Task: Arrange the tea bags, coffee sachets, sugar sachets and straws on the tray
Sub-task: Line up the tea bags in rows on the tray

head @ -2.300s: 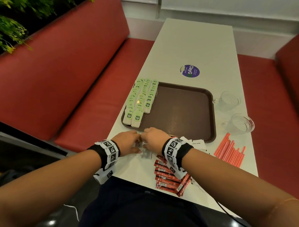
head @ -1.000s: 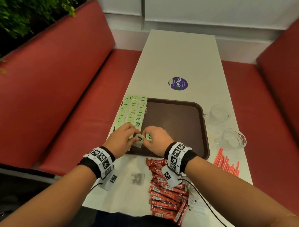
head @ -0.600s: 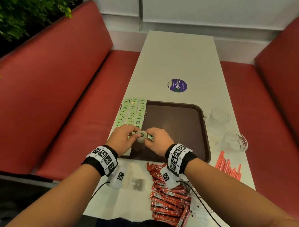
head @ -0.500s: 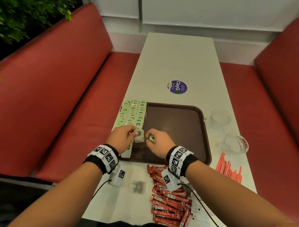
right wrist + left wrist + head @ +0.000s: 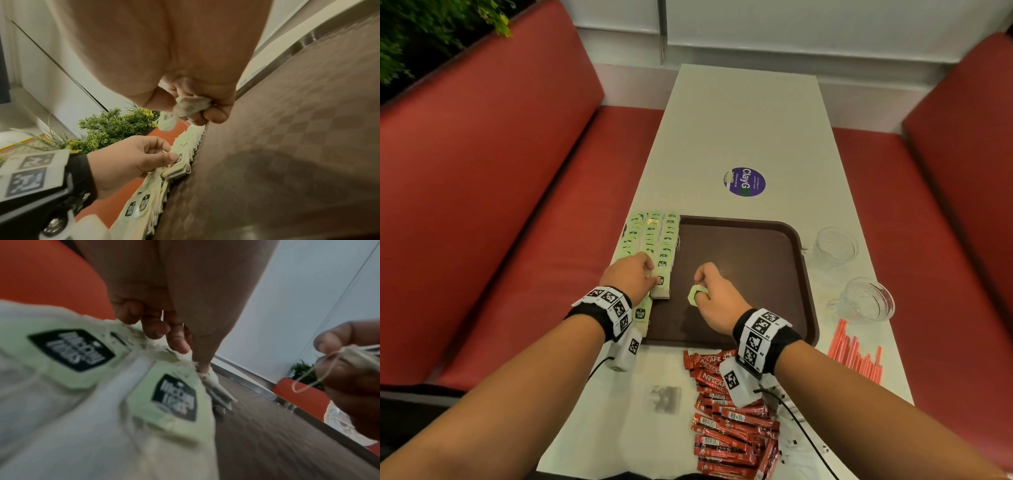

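Both grips closed | L hand (image 5: 632, 274) pinches row tea bag (image 5: 661, 287) | R hand (image 5: 714, 298) holds loose bag (image 5: 694, 295)

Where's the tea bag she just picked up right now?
In the head view, the tea bag is pinched in the right hand over the tray, right of the tea bag rows.

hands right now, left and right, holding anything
Left hand: pinches a tea bag in the rows.
Right hand: grips a loose tea bag.

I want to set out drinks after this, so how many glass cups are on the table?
2. One glass cup stands just right of the tray's far right corner; the other stands nearer, right of the tray, above the straws. None seems hidden.
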The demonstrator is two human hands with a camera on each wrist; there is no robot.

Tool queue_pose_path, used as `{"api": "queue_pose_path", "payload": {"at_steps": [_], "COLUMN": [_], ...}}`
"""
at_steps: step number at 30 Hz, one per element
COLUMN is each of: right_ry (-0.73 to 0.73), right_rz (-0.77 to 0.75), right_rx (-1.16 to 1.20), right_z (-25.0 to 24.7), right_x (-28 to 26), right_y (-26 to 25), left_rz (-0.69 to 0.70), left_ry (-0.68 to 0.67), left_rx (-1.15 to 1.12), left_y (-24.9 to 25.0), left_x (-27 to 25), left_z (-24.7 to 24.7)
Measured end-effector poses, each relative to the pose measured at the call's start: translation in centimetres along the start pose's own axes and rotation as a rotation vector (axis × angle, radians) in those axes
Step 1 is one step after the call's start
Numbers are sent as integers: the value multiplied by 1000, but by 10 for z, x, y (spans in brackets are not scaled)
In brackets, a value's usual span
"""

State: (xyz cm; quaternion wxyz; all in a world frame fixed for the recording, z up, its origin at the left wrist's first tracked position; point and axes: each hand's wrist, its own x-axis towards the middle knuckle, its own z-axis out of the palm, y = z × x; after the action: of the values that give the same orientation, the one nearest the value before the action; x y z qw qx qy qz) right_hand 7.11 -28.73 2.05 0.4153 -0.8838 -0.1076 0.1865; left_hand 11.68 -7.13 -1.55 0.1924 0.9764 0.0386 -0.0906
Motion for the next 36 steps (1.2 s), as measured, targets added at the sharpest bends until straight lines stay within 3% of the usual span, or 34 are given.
{"api": "queue_pose_path", "payload": {"at_steps": [7,10,15,18,24,28,36], "right_ry": [38,78,121,170,123,-11,-93], "right_rz": [-2,-16,-54,-43,33,164,171], "right_rx": [38,48,42,68,80,25,-12], "right_z": [5,6,4,9,24,31,35], "right_x": [6,9,15,23,30,33,35], "right_y": [7,9,7,5,-2,-1,-3], "left_rz": [58,100,291,335,251,155,83], "left_ry": [-77,-51,-157,-233,-178,-262,-192], "left_rx": [115,122,-209,-337,-256,-73,-57], "left_y": [9,11,14,18,11,0,10], "left_x": [-6,-5,-15,-24,-24,-17,-4], "left_z": [8,3,-14,-23,-22,-15,-9]}}
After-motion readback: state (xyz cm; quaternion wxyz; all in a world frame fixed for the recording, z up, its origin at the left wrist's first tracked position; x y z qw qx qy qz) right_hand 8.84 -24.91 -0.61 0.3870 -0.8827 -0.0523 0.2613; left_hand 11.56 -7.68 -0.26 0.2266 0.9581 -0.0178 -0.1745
